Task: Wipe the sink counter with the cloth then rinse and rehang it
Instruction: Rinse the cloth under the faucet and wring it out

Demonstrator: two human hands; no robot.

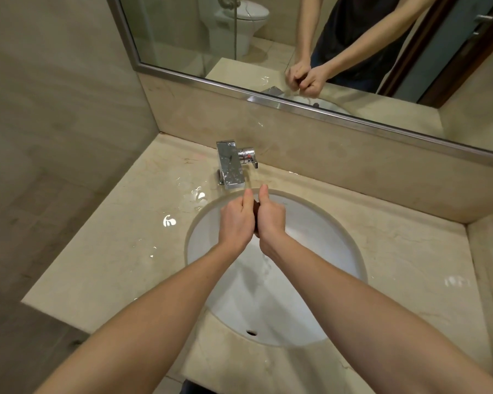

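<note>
Both hands are over the far half of the white sink basin, just in front of the chrome faucet. The left hand and the right hand are pressed side by side, fingers curled into fists with the thumbs up, and between them only a thin dark strip of the cloth shows. So the cloth is squeezed inside the two fists above the basin; most of it is hidden.

I judge this is the wringing part of the rinse. To do it well, the fists should turn in opposite directions and stay low over the basin, so the water drops inside and not on the marble counter. No running water is visible at the spout, but I cannot be sure of it.

The counter carries shiny puddles near its far left part, beside the faucet base, and another wet spot near its right edge. These may need one more pass. The mirror above the backsplash repeats the closed hands. I see no hook or rail for hanging the cloth. The faucet spout is very near the thumbs, so lifting the hands needs care.
</note>
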